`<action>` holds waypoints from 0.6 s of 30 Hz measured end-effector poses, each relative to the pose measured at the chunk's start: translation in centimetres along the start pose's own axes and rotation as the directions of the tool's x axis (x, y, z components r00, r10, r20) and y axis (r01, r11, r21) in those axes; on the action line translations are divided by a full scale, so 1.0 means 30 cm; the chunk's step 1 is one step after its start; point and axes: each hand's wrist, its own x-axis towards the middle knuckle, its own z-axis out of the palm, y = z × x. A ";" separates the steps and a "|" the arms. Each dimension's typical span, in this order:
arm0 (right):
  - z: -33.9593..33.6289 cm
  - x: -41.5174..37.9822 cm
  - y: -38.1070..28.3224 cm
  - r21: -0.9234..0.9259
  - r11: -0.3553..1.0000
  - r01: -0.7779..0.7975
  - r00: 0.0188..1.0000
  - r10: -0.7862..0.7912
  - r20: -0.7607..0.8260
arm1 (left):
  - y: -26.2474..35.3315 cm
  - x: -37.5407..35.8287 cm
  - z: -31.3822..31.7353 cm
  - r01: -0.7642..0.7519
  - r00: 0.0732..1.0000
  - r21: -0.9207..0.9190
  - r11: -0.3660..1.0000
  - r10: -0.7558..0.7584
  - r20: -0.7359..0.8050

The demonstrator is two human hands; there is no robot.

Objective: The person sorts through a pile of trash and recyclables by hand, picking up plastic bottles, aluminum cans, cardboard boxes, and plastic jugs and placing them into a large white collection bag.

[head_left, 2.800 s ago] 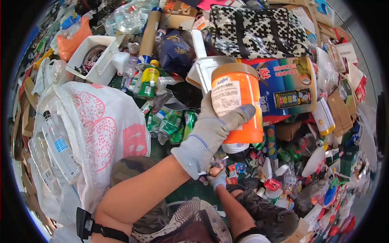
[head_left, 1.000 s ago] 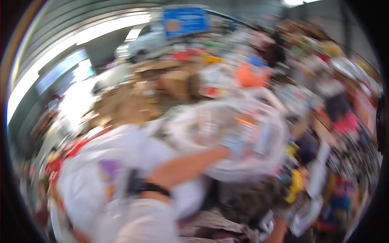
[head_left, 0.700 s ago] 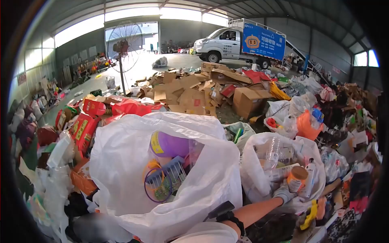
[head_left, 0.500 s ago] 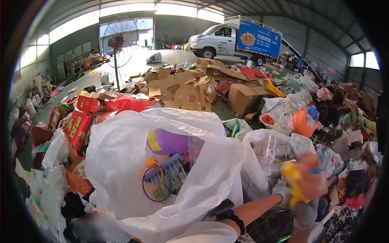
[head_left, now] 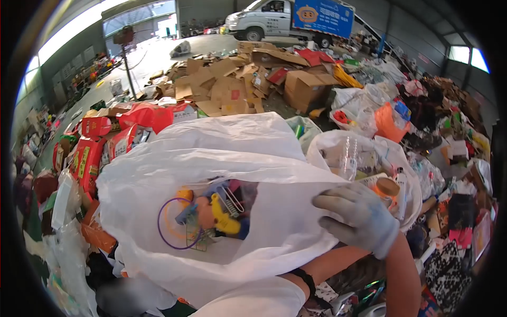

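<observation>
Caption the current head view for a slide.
Gloved right hand at the edge of a white sack, purple hoop inside.

Floor's up: pale concrete (head_left: 211,42), bare in a bright strip at the back. White truck (head_left: 259,20) parked on it, rear R, wheels down. Grey bundle (head_left: 180,49) sits L of truck, fan stand (head_left: 128,74) nearer, a bit further L. Mid-ctr now, big heap of flattened cardbd (head_left: 227,79), w/ a boxy brown carton (head_left: 306,90) at its R edge. Closer in, floor's mostly covered: red pkgs (head_left: 87,161) on L, mixed plastic & paper R, orange bag (head_left: 390,122) among it. Front ctr, big white sack (head_left: 185,153); smaller white sack (head_left: 319,145) just R; bases hidden, can't tell what's directly under.
</observation>
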 end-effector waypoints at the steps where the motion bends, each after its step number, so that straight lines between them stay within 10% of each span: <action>1: -0.035 -0.055 -0.009 0.092 0.995 -0.024 0.987 0.039 -0.158 | 0.011 -0.005 0.013 -0.036 0.999 -0.050 0.998 0.036 -0.003; 6: -0.033 -0.462 0.027 0.269 0.848 -0.457 0.683 0.528 -0.505 | 0.053 -0.038 0.158 -0.168 0.982 -0.236 0.957 0.182 0.039; 9: 0.083 -0.848 0.070 0.561 0.526 -0.639 0.163 0.805 -0.570 | 0.073 -0.090 0.258 -0.114 0.968 -0.349 0.930 0.182 0.170; 14: 0.460 -1.657 -0.154 0.826 0.234 -0.512 -0.692 0.457 -0.559 | 0.030 -0.079 0.442 0.018 0.955 -0.496 0.868 0.132 0.264; 18: 0.793 -1.930 -0.422 0.929 -0.178 -0.323 -0.925 0.267 -0.271 | -0.010 -0.048 0.669 0.239 0.906 -0.454 0.859 -0.029 0.423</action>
